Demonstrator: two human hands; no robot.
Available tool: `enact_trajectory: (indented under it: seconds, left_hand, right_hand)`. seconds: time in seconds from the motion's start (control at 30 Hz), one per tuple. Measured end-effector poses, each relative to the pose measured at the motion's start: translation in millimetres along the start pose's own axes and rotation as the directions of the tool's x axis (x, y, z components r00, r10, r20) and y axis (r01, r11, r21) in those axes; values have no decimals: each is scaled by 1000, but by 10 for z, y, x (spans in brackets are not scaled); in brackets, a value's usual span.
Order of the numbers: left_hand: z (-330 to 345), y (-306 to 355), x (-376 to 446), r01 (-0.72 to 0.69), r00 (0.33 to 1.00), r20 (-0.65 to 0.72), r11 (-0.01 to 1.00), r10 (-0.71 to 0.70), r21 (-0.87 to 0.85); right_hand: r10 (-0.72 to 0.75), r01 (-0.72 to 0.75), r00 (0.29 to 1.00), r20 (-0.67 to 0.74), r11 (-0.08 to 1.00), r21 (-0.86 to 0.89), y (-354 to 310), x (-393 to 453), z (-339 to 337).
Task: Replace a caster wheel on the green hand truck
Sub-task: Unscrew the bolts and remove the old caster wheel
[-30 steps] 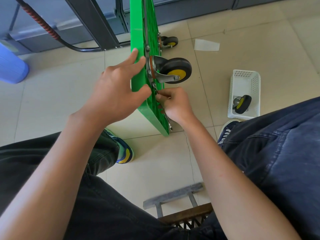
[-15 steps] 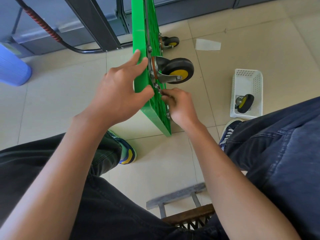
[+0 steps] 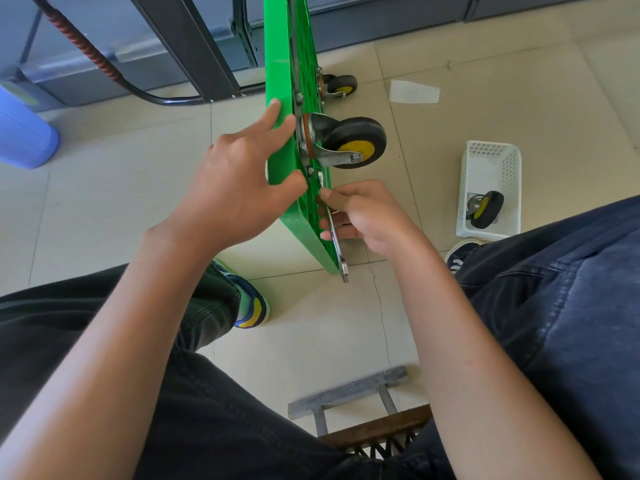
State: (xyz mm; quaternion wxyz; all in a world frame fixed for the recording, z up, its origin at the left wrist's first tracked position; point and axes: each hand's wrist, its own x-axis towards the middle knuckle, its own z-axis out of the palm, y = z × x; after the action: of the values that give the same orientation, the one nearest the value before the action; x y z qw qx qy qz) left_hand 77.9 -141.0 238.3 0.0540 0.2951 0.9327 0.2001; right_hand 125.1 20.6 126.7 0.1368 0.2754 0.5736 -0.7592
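Note:
The green hand truck [image 3: 278, 46] stands on its edge on the tiled floor. A black caster wheel with a yellow hub [image 3: 353, 142] is bolted to its underside, facing right. My left hand [image 3: 239, 188] holds the deck's near edge, fingers straight on the top face and thumb against the rim. My right hand [image 3: 367, 213] grips a metal wrench [image 3: 337, 244] whose head sits at a bolt of the caster plate. A second caster [image 3: 341, 85] shows farther back. Another loose caster wheel [image 3: 485, 209] lies in a white basket [image 3: 493, 157] on the right.
A blue bin [image 3: 24, 133] stands at the far left. Dark shelf posts [image 3: 187, 43] and a black hose [image 3: 86, 50] run behind the truck. A scrap of paper [image 3: 414, 92] lies on the floor. My shoes [image 3: 251, 299] and a stool's metal foot [image 3: 349, 393] are near.
My right hand has slid down the wrench, so more of its handle shows below the deck edge. My left hand stays on the deck.

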Motion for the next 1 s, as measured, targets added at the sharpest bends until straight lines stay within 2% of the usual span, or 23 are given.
enact_trajectory:
  seconds: [0.2,0.77,1.0]
  left_hand:
    - [-3,5,0,9,1000,1,1000,-9,-1]
    - [3,11,-4,17,1000,-17,1000,-17,12]
    - [-7,14,-9,21,1000,-8,1000,-21,-11]
  right_hand:
    - [33,-33,999,7,999,37,-76,-19,17]
    - [-55,55,998,-6,998,8,-79,-32,174]
    - [-141,128,989,-43,965,-231,-100,59,156]
